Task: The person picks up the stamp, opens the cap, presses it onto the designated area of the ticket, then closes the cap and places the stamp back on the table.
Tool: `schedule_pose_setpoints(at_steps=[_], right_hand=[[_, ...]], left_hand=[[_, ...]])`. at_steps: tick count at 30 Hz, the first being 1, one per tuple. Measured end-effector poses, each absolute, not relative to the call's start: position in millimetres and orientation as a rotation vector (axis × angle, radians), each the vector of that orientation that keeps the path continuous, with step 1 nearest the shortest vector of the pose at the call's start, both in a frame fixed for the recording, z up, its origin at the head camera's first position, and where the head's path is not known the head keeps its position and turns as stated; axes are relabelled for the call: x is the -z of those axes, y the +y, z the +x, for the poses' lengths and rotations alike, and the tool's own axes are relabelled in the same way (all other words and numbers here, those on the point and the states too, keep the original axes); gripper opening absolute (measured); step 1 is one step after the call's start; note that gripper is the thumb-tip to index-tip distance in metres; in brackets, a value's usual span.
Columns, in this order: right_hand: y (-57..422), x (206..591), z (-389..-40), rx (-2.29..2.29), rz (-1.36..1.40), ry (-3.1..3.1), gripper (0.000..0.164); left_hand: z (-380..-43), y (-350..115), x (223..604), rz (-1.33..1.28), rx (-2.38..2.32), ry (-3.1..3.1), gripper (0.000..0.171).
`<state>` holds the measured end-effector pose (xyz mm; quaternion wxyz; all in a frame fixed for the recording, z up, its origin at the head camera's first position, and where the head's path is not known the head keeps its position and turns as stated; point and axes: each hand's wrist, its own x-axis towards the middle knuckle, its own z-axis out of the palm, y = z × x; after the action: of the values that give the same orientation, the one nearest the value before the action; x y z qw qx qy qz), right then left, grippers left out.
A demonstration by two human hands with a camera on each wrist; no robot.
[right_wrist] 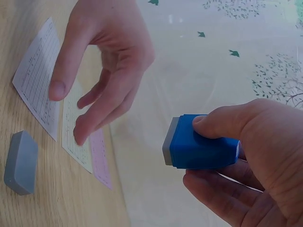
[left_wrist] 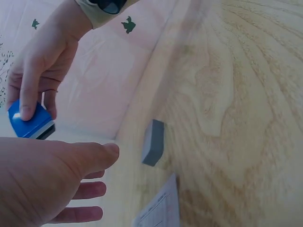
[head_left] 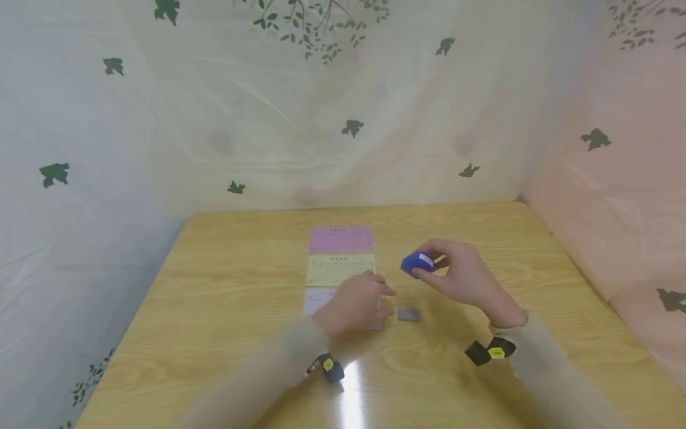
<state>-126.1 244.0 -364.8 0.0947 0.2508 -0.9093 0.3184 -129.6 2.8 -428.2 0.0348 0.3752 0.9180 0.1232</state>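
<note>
My right hand pinches a blue stamp between thumb and fingers, up off the table. A grey rim shows at one end of the stamp in the right wrist view. My left hand holds nothing; its fingers are spread and loosely bent over the white form, hiding part of it in the head view. Just right of those fingertips lies a small grey block, like a stamp cap, flat on the table. Beyond the white form are a yellow form and a pink form.
The three forms line up front to back on a wood-grain table. Pale cloth with green leaf prints hangs behind the table and along both sides. Both wrists wear dark straps with small devices.
</note>
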Motion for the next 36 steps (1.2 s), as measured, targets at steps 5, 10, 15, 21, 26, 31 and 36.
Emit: schedule_pose_setpoints(at_steps=[5,10,15,21,26,31,36], right_hand=[[246.0,361.5,-125.8,-0.96,0.729,-2.693,0.023],[249.3,356.7,-124.7,-0.992,0.707,-2.685,0.023],[255.6,352.5,-123.6,-1.0,0.689,-2.671,0.023],[268.5,348.5,-121.0,-1.024,0.638,-2.65,0.022],[280.6,343.5,-115.2,-1.117,0.578,-2.635,0.022],[294.1,337.1,-108.3,-1.271,0.511,-2.606,0.025],[309.4,333.9,-102.3,-1.387,0.451,-2.568,0.029]], left_hand=[[-128.9,16.0,437.0,1.173,-0.474,2.786,0.037],[-128.6,29.7,443.8,1.329,-0.486,2.788,0.032],[-125.7,41.7,441.1,1.407,-0.441,2.81,0.033],[-122.8,50.3,437.4,1.328,-0.361,2.838,0.038],[-122.3,54.1,438.5,1.287,-0.307,2.853,0.038],[-121.6,55.9,437.9,1.289,-0.293,2.86,0.031],[-120.1,57.0,439.1,1.31,-0.315,2.86,0.024]])
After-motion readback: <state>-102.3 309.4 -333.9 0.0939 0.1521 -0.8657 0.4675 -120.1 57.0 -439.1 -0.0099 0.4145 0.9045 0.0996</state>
